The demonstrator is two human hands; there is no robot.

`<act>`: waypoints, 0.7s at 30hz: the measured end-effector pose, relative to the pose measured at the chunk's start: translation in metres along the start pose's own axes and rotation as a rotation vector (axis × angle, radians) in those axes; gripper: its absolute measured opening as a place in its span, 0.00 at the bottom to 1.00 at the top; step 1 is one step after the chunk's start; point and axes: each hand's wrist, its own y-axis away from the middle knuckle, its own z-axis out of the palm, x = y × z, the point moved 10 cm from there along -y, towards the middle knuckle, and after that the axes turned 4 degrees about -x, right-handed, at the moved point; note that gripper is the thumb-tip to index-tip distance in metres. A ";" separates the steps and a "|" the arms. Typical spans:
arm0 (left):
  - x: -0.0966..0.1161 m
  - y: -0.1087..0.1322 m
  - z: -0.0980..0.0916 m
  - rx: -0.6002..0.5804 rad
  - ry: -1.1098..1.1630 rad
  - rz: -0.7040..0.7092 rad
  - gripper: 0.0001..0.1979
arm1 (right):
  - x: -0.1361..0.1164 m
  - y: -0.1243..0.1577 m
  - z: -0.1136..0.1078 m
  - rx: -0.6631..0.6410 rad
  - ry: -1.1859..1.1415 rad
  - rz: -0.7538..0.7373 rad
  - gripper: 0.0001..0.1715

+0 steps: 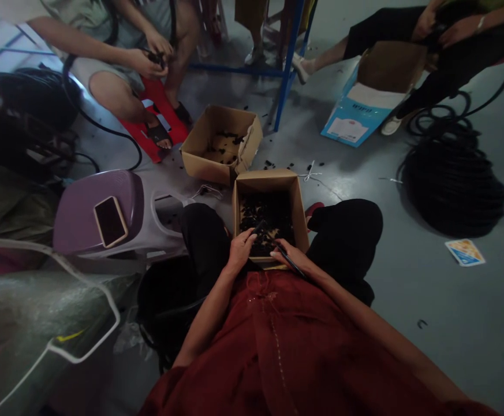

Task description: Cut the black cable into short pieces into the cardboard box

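Where shadow falls, box (298, 203) pieces (267, 212), perhaps plastic

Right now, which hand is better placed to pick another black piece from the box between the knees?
Probably the left. The left hand reaches into the cardboard box over the black pieces, while the right hand holds a thin black cable.
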 end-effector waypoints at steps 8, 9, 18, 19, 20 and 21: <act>0.004 -0.001 0.013 -0.037 -0.129 0.087 0.16 | 0.006 -0.003 -0.003 0.038 0.040 0.038 0.31; 0.004 -0.001 0.014 -0.040 -0.143 0.094 0.16 | 0.007 -0.002 -0.002 0.039 0.036 0.038 0.31; -0.001 -0.003 0.022 -0.084 -0.207 0.088 0.16 | 0.016 -0.004 0.001 0.025 0.004 0.019 0.30; -0.002 -0.003 0.023 -0.095 -0.201 0.081 0.16 | 0.017 -0.004 0.001 0.023 0.001 0.017 0.29; -0.003 -0.003 0.024 -0.104 -0.198 0.077 0.16 | 0.018 -0.004 0.001 0.019 -0.003 0.013 0.28; -0.003 -0.003 0.024 -0.111 -0.195 0.077 0.16 | 0.018 -0.004 0.001 0.017 -0.006 0.008 0.27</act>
